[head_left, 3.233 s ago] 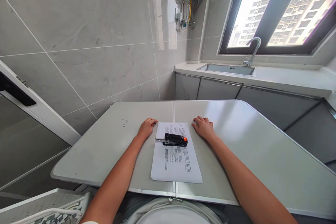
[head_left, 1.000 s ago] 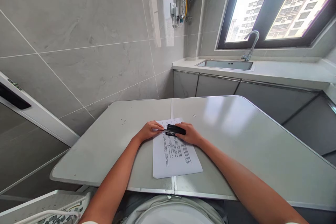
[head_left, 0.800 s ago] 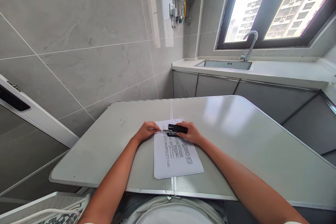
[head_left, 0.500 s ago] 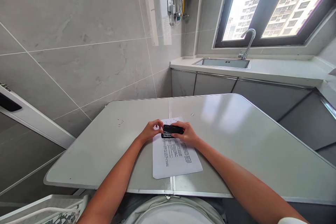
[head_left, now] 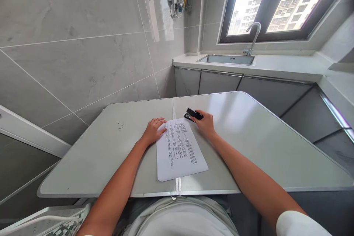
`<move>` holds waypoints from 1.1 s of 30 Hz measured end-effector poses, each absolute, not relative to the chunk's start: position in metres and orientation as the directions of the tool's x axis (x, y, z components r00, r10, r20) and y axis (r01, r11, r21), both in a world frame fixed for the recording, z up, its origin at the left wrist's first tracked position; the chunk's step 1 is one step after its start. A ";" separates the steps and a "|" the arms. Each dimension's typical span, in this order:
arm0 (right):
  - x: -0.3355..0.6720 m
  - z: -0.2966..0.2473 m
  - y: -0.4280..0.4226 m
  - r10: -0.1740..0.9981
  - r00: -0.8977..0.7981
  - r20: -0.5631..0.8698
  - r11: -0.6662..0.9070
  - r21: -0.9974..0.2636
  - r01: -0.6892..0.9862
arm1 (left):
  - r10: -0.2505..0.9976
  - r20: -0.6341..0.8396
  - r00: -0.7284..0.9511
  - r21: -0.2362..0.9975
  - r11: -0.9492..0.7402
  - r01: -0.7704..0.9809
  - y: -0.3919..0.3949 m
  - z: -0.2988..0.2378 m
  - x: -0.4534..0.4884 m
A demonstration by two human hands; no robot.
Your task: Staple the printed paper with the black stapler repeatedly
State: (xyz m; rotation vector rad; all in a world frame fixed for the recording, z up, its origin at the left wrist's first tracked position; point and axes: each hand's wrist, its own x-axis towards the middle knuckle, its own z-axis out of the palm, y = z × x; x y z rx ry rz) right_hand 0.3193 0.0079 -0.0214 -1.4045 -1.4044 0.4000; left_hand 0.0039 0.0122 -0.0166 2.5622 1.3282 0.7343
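A black stapler (head_left: pixel 190 114) is in the grip of my right hand (head_left: pixel 206 122), just past the top right corner of a printed sheet of paper (head_left: pixel 181 151). Its jaws point to the left and look parted. Whether another sheet lies beneath the top one, I cannot tell. My left hand (head_left: pixel 153 131) rests at the upper left edge of the paper, fingers stretched out and holding nothing. The thumb lies over the printed side.
The folding table (head_left: pixel 243 155) has a metal seam down its middle. Several loose staples (head_left: pixel 121 127) lie to the left. Beyond the table are a sink (head_left: pixel 226 59) with a faucet (head_left: pixel 253 37), and cabinets. A white rack (head_left: pixel 61 214) stands below the left front edge.
The stapler has moved right and away from my left hand, uncovering the top of the page. My left hand has opened and come down onto the paper's edge. The view has shifted slightly.
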 end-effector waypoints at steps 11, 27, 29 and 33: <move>0.356 -0.021 0.020 0.966 -0.160 0.203 0.257 -0.823 0.507 | 0.816 0.155 0.556 0.314 -0.574 0.756 0.018 -0.030 -0.003; 0.334 -0.021 0.010 0.847 -0.358 0.393 0.526 -0.713 0.464 | 0.659 0.135 0.740 0.431 -0.712 0.555 0.006 -0.011 -0.001; 0.331 -0.021 0.009 0.842 -0.369 0.393 0.535 -0.694 0.482 | 0.656 0.132 0.743 0.439 -0.711 0.550 0.005 -0.010 -0.001; 0.329 -0.021 0.008 0.845 -0.377 0.380 0.534 -0.633 0.560 | 0.658 0.125 0.742 0.441 -0.707 0.553 0.005 -0.009 -0.001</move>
